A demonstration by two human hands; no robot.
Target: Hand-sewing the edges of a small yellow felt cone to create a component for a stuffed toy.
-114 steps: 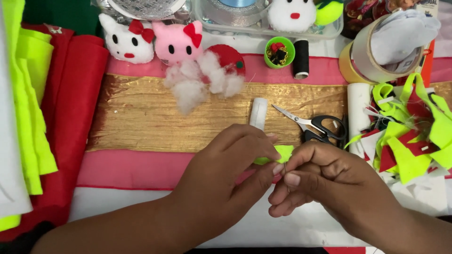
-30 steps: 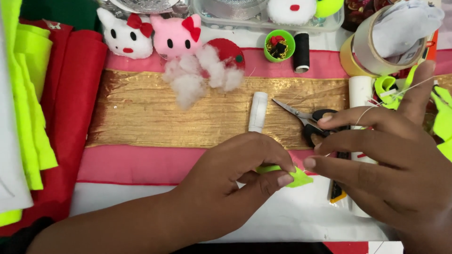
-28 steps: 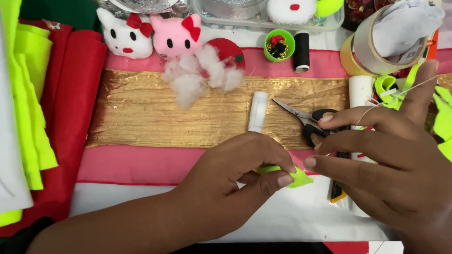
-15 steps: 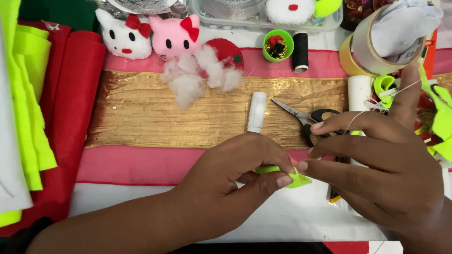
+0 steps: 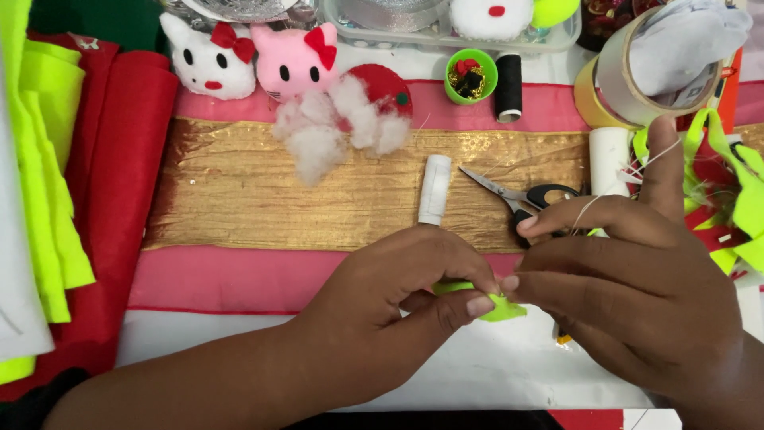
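My left hand [image 5: 398, 306] pinches a small neon-green felt piece [image 5: 497, 306] between thumb and fingers, low in the middle. My right hand [image 5: 637, 279] meets it from the right, fingertips at the felt's edge, with a thin white thread [image 5: 629, 179] running over the raised fingers; any needle is too small to see. Black-handled scissors [image 5: 525, 193] lie open just behind my right hand on the gold fabric [image 5: 239, 191]. A white spool [image 5: 434, 189] stands beside them.
Two plush cat heads, one white [image 5: 208, 60] and one pink [image 5: 296, 64], sit at the back with white stuffing [image 5: 330, 131]. Red and neon-yellow felt sheets [image 5: 56, 183] pile at left. Black thread spool [image 5: 508, 76], green cup [image 5: 471, 76], tape roll [image 5: 637, 72], green scraps [image 5: 736, 183] at right.
My right hand, earlier bunched against the left, has opened out to the right pulling thread, then drawn back leftward to the felt piece. My left hand kept its hold and barely moved.
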